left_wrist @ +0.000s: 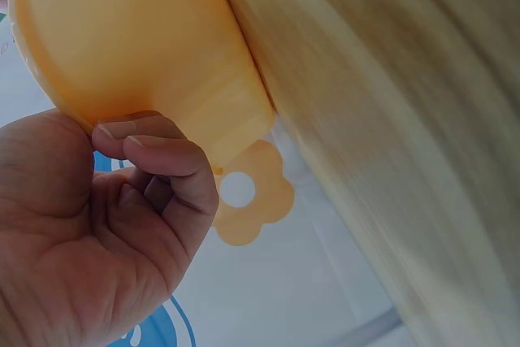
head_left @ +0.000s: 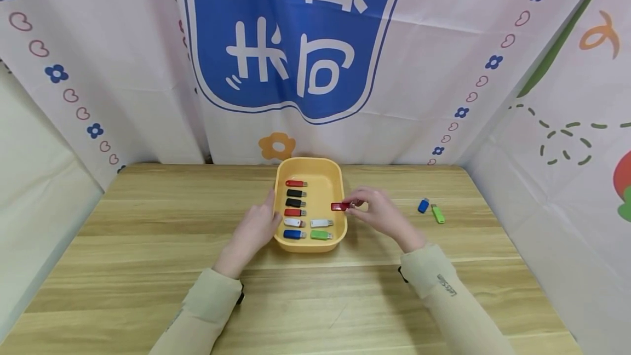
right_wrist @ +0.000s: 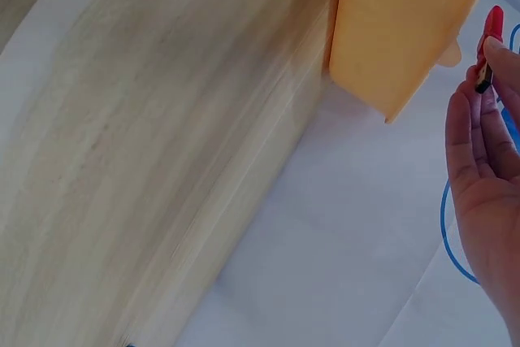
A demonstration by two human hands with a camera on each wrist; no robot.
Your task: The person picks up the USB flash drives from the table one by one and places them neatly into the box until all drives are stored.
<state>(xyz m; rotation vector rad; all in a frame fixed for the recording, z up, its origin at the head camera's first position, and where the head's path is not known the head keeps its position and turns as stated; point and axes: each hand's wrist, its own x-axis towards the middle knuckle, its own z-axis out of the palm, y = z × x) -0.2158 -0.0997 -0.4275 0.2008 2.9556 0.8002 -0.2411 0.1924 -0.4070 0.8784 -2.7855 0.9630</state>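
Note:
A yellow plastic tray (head_left: 320,174) holds USB sticks in two columns. Down its left side lie a red stick (head_left: 296,183), two black ones, a second red one, a white one (head_left: 294,223) and a blue one (head_left: 294,234). To their right are a white stick (head_left: 321,223) and a green stick (head_left: 321,235). My left hand (head_left: 254,229) grips the tray's left wall, thumb and curled fingers at its rim in the left wrist view. Over the right rim, my right hand (head_left: 377,212) pinches a red USB stick (head_left: 338,207) between thumb and fingertips.
On the wooden table (head_left: 315,300), right of the tray, lie a blue USB stick (head_left: 423,205) and a green one (head_left: 437,213), close together. A printed white cloth (head_left: 404,86) hangs behind the table's back edge, with more cloth at both sides.

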